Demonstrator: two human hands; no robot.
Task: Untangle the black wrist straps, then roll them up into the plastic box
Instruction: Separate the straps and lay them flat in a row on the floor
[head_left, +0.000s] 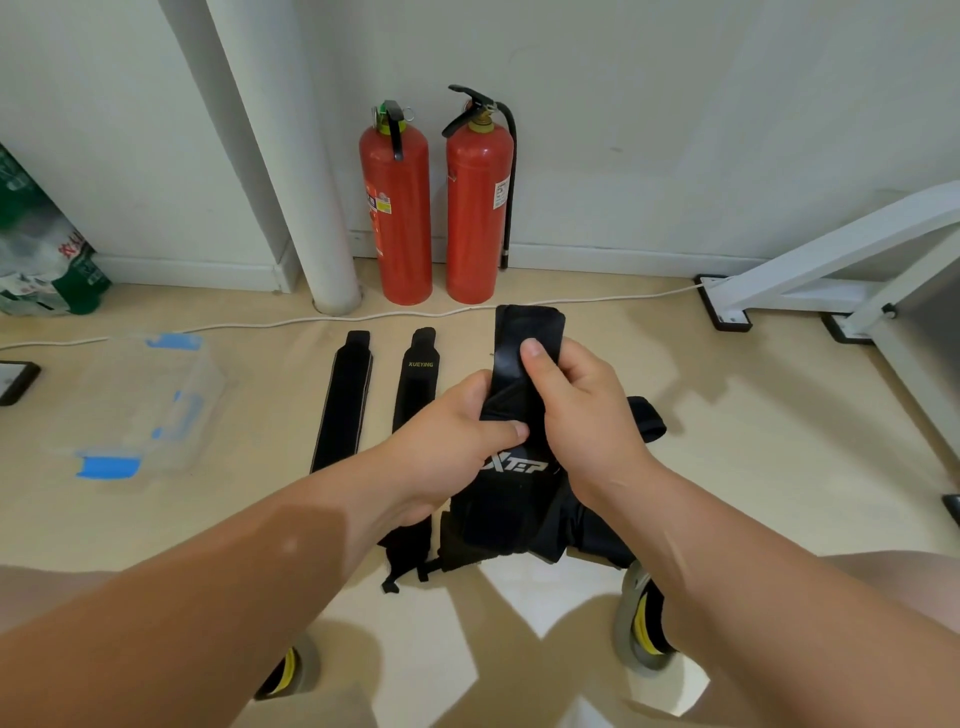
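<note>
While my left hand (457, 431) and right hand (582, 410) both clutch one black wrist strap (527, 332) upright, its lower end joins the tangled straps (509, 525) on the floor (753, 415). Two flat straps (343, 400) lie side by side just left of my hands; plastic box (140, 405) farther left, well apart.

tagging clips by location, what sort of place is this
Likely a utility corner of an office or workshop: two red fire extinguishers stand against a white wall beside a white pipe, and a white frame stands on the beige floor.
</note>
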